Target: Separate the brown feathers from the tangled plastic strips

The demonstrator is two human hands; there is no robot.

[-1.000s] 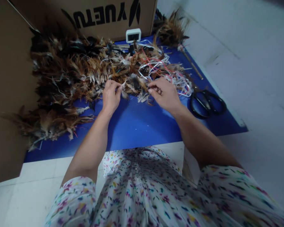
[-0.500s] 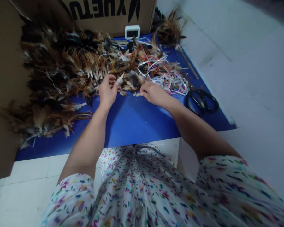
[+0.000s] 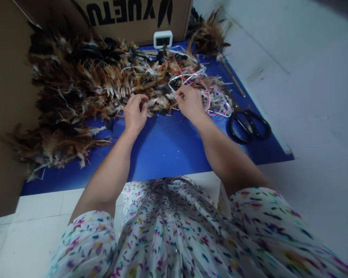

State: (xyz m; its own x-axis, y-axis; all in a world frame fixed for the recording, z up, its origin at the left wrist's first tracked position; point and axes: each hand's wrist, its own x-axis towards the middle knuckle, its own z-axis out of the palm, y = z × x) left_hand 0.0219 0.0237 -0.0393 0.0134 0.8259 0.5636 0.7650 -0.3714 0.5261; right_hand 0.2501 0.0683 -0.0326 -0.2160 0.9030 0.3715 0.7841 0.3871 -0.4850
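Left hand: fingers curled, hold unclear; brown-and-white wispy feathers just rightward
Right hand: fingertips bunched, hold unclear
Black loop-handled scissors: right of right hand

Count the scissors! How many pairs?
1 pair: black-handled scissors near the right edge of the blue table, beside tangled strings. More could be hidden under the feathers.

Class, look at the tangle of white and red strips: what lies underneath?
Brown feathers show between the tangled strips, and the blue tabletop shows at their edge. Where the strips bunch thickest and behind the right hand, what lies underneath is covered.
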